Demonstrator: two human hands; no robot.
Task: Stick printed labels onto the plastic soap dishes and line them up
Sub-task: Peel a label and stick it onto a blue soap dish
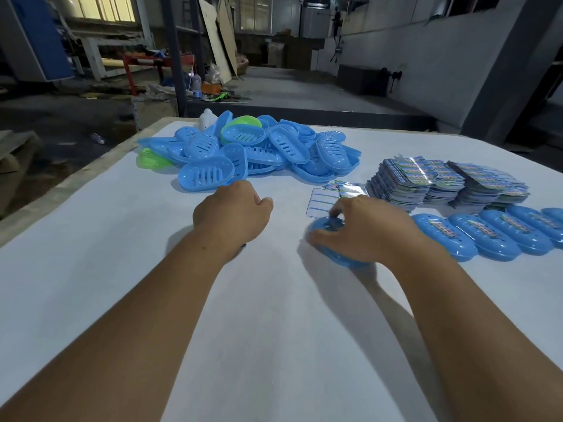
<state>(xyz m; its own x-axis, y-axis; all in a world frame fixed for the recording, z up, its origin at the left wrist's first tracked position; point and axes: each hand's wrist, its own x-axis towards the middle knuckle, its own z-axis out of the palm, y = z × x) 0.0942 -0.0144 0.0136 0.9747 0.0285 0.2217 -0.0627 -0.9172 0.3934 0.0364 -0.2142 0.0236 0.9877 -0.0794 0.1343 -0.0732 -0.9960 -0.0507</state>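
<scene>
**Two hands at the labelling table, one on a blue dish**

Two bare forearms reach in from the bottom edge across the white table [91, 269]. The right hand [362, 229] lies over a blue soap dish [338, 254], fingers curled down onto its top and thumb at its near-left rim; the fingertips are bunched at the far end of the dish, and whether they pinch a label there cannot be told. The left hand [231, 214] sits to the left of that dish, well apart from it, its fingers curled in toward the palm with nothing seen in them.

Taking the held dish as the landmark: just beyond it lies a sheet of backing paper [323, 201] with blue-outlined blank strips, and touching that sheet's far edge a few loose shiny labels [350, 188]. To the right of the dish runs a row of labelled dishes [487, 236], blue, upside down, side by side and touching, each with a printed strip along its back. Beyond that row, further right, stand the stacks of labels [441, 181]. Far beyond the dish and to the left is a loose pile of dishes [253, 150], mostly blue, with a green dish [240, 129] near the top and another green one [152, 158] at its left edge. A white bottle [208, 118] pokes up behind the pile.
</scene>
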